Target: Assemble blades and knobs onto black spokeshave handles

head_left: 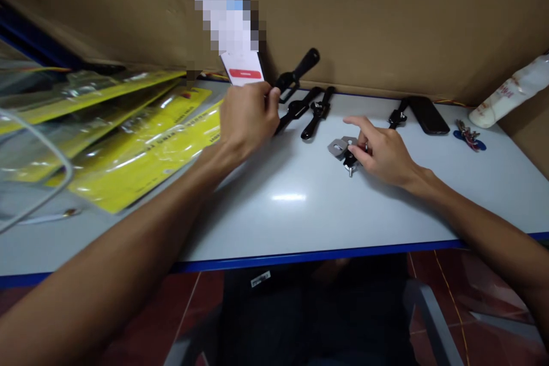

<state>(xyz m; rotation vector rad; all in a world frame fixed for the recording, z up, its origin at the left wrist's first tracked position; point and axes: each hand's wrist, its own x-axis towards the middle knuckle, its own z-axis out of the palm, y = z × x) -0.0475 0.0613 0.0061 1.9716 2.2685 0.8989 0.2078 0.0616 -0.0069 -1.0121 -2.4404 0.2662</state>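
My left hand (pixel 246 117) is raised over the pale table (pixel 291 211) and grips the lower edge of a phone (pixel 242 68) that leans against the cardboard wall, its screen white with a red bar. My right hand (pixel 381 151) rests on the table with the forefinger stretched out; thumb and fingers pinch a small black screw part (pixel 349 164) beside a grey metal bracket (pixel 338 146). Black handle-like parts (pixel 315 111) lie between the hands, and another black handle (pixel 300 71) stands against the wall.
Yellow plastic packages (pixel 141 148) are stacked at the left, with a white cable (pixel 43 200) across them. At the right lie a dark phone (pixel 429 115), a black clamp piece (pixel 397 115), a key bunch (pixel 469 137) and a white bottle (pixel 510 91). Cardboard walls surround the table.
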